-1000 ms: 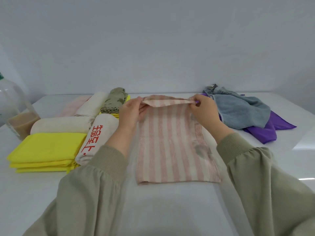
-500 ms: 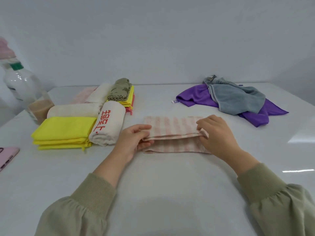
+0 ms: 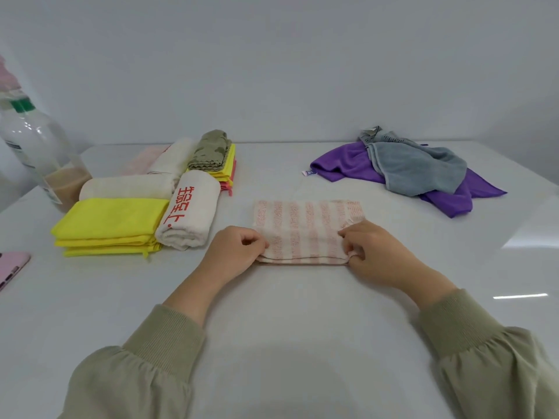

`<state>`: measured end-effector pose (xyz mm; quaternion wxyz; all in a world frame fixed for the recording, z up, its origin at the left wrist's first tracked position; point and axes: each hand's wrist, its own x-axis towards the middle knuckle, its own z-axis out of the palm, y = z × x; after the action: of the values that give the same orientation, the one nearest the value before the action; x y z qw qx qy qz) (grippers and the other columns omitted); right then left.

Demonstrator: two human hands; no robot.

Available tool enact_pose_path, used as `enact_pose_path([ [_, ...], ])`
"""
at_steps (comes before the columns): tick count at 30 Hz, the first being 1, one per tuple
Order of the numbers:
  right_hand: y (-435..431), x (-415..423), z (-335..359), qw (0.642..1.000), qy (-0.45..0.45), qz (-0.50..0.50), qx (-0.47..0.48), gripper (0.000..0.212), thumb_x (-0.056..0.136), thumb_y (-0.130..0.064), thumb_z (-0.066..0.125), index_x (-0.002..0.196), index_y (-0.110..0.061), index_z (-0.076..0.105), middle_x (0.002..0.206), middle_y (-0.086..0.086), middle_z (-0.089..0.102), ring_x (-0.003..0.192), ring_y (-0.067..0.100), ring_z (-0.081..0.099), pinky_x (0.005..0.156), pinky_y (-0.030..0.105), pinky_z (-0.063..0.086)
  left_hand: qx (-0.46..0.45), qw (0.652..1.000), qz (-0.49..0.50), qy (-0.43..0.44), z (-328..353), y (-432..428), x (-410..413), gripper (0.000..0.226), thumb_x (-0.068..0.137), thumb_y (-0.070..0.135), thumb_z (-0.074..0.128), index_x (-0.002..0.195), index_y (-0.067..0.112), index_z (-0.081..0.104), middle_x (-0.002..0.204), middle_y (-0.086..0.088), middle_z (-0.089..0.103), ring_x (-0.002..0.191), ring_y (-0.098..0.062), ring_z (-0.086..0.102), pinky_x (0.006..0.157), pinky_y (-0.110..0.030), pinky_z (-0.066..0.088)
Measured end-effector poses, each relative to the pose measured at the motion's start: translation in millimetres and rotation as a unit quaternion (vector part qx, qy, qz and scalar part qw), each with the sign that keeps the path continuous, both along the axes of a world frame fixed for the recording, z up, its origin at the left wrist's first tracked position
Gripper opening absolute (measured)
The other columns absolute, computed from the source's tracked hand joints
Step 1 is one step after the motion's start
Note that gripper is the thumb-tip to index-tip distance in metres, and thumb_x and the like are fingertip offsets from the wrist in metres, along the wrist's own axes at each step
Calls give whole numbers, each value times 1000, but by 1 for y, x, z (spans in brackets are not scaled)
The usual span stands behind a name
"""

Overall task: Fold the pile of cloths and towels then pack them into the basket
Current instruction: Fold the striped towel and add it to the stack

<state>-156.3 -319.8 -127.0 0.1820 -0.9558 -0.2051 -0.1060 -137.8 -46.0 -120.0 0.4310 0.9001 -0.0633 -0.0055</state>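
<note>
- The pink-and-white striped cloth (image 3: 307,225) lies folded into a wide band on the white table (image 3: 287,334), near its middle and straight ahead of the person; its doubled layers show along the near edge
- The left hand (image 3: 234,252) has its fingers curled and pinches the cloth's near-left corner; the knuckles face up
- The right hand (image 3: 376,254) likewise curls its fingers and pinches the near-right corner; a bit of fabric bunches against its thumb
- Both forearms wear olive sleeves (image 3: 157,352) with ribbed cuffs
- To the left sits the finished group, packed close: a stack of folded yellow cloths (image 3: 112,222); just beside it a rolled white towel with red characters (image 3: 190,213); behind the yellow stack a second rolled cream towel (image 3: 127,187); farther back another pale roll (image 3: 175,158) and a pale pink towel (image 3: 142,158)
- An olive cloth (image 3: 210,151) rests on a small stack of yellow and coral cloths (image 3: 230,173)
- At the far right, well apart from the hands, a purple cloth (image 3: 341,164) lies loose with a grey-blue towel (image 3: 417,170) crumpled on top of it
- A clear plastic bottle (image 3: 36,146) with a green cap stands at the far left; a pink phone (image 3: 12,267) lies at the table's left edge
</note>
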Motion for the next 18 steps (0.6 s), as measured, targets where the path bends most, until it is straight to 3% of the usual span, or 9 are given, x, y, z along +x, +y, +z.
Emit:
enact_pose_path([
  [3, 0, 0, 3, 998, -35, -30, 39, 12, 77, -11, 54, 73, -10, 65, 100, 2, 67, 106, 20, 54, 87, 25, 39, 127, 982, 33, -133, -3, 0, 0, 19, 91, 33, 57, 91, 24, 74, 81, 8, 59, 79, -12, 55, 62, -26, 42],
  [6, 9, 1, 3, 993, -35, -72, 88, 16, 91, -9, 51, 92, -9, 67, 107, 4, 65, 107, 22, 51, 86, 21, 34, 145, 965, -17, -217, -9, -4, 2, 25, 92, 29, 59, 110, 18, 72, 101, 6, 61, 98, -13, 47, 80, -26, 40],
  [9, 12, 1, 5, 994, 48, -94, 39, 28, 98, -17, 43, 117, -14, 62, 117, -1, 61, 114, 16, 47, 88, 14, 28, 219, 957, -72, -177, -17, -4, 6, 36, 98, 36, 48, 127, 21, 61, 129, 6, 59, 121, -17, 41, 100, -33, 37],
  [11, 13, -3, 12, 991, 78, -107, 35, 29, 99, -18, 41, 117, -18, 63, 111, -5, 63, 107, 12, 52, 87, 17, 34, 258, 951, -71, -158, -19, 0, 9, 40, 100, 41, 39, 129, 23, 60, 135, 7, 56, 126, -19, 40, 103, -35, 34],
  [15, 22, -13, 26, 944, 133, -103, 285, 35, 92, 3, 41, 96, -20, 67, 84, 1, 71, 69, 7, 61, 64, 22, 50, 254, 953, -24, -162, -17, 6, 13, 67, 90, 50, 14, 116, 21, 67, 130, 0, 61, 126, -27, 42, 103, -39, 34],
  [18, 15, -9, 27, 967, 61, -103, 225, 46, 83, 8, 46, 109, -26, 64, 108, -9, 65, 96, 1, 56, 86, 21, 46, 249, 956, -20, -152, -16, 1, 10, 62, 94, 46, 15, 130, 18, 57, 140, -3, 52, 136, -29, 34, 111, -42, 29],
])
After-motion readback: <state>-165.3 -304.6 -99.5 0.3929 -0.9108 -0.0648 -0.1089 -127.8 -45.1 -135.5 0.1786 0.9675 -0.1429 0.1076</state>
